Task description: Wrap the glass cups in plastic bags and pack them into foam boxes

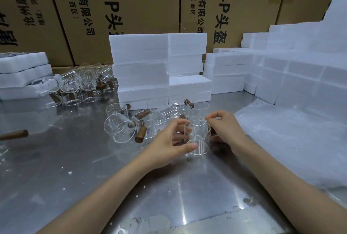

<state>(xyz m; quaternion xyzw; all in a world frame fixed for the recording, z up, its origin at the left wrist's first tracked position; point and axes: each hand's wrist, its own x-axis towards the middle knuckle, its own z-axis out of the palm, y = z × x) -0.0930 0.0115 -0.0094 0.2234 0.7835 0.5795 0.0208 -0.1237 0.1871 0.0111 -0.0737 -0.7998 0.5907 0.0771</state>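
Observation:
A clear glass cup (197, 137) stands on the steel table in the middle of the view. My left hand (172, 143) curls round its left side, thumb low on the wall and fingers behind it. From the right, my right hand (223, 128) pinches the cup's rim between thumb and forefinger. Several more glass cups with brown wooden handles (131, 126) lie just left of my hands. A sheet pile of clear plastic bags (293, 139) lies to the right. White foam boxes (142, 68) are stacked behind.
Another group of glass cups (80, 85) stands at the back left beside foam pieces (22, 72). More foam boxes (281, 72) are piled at the right. Cardboard cartons (131, 8) wall off the back. A loose wooden handle (15, 135) lies at the left edge.

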